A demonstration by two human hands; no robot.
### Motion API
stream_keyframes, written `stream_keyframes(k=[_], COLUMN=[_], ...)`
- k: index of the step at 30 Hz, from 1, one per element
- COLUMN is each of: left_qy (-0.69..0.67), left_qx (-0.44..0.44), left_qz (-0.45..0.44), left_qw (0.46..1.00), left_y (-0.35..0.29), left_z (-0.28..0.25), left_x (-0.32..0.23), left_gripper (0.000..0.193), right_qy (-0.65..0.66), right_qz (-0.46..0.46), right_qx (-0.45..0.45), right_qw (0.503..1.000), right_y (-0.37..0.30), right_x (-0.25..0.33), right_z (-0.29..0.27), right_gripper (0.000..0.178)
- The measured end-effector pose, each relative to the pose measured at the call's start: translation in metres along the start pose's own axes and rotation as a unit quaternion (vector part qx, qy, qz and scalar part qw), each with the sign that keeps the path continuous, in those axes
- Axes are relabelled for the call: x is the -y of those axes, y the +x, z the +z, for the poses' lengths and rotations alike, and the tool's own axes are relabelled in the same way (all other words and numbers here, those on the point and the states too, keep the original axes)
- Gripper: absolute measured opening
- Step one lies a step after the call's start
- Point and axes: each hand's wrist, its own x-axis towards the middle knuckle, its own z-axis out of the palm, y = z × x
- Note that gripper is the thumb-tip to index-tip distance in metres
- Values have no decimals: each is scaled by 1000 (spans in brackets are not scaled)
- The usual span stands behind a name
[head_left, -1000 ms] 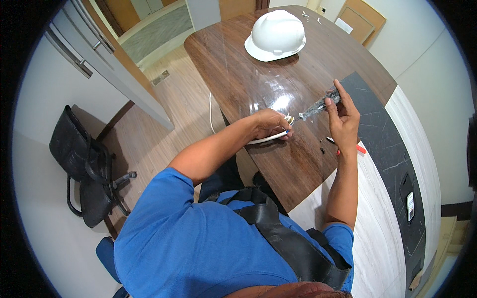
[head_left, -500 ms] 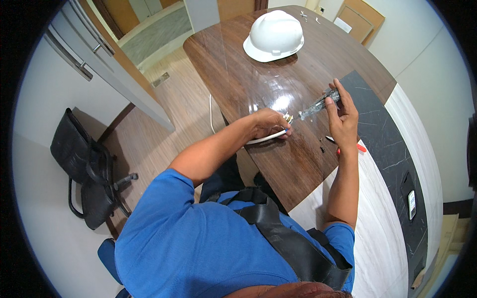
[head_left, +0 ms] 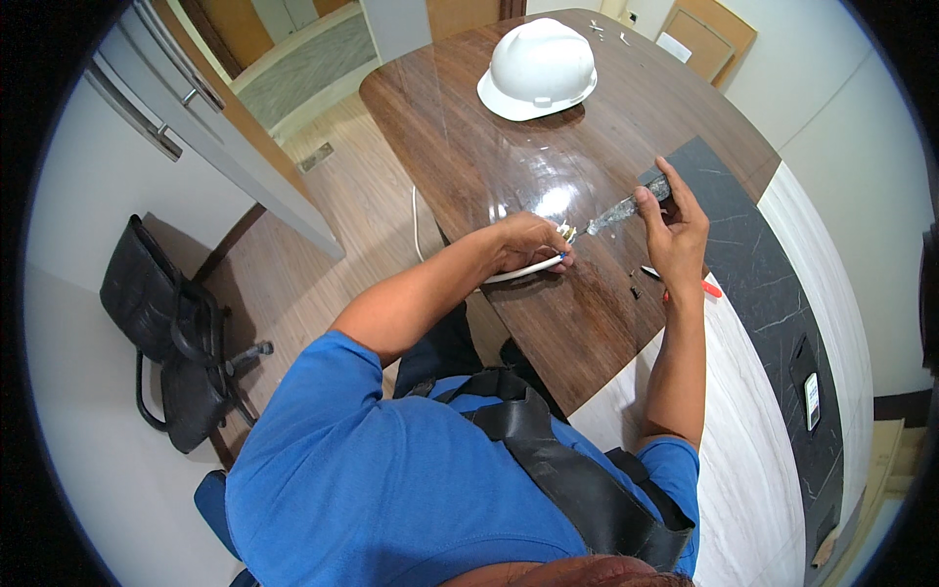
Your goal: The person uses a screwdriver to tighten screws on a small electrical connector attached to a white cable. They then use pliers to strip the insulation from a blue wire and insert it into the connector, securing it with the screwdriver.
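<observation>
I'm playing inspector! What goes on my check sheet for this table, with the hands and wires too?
Surface: brown table, with dark panel and pale panel.
Job's things: screwdriver, shaft pointing at small white fitting; contact unclear.
Clutter: white hard hat, red-handled tool, phone-like device, small dark bits.
Hands: left hand holds fitting and white cable; right hand grips screwdriver.
Cables: white cable runs from left hand toward table's edge.
Surroundings: black chair on floor.

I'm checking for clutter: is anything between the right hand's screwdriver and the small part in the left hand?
Nothing visible. The screwdriver, in the right hand, points at the small part in the left hand; whether its tip touches is too small to tell. The red tool lies by the right wrist, outside that line.
</observation>
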Motion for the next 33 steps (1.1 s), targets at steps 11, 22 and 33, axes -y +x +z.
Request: stream_keyframes(k=[11,22,33], left_qy=[2,7,5], left_qx=[-5,20,25], left_qz=[3,43,68], left_qw=[1000,999,997], left_y=[1,0,-4], left_z=[-1,-3,-1], left_x=[2,8,10], left_gripper=[11,21,29], right_qy=[43,75,120], right_qz=[7,-39,-100], right_qx=[5,15,7], right_qw=[999,996,988], right_y=[0,-8,-12], right_x=[-4,12,14], right_z=[0,12,14], right_gripper=[50,67,63])
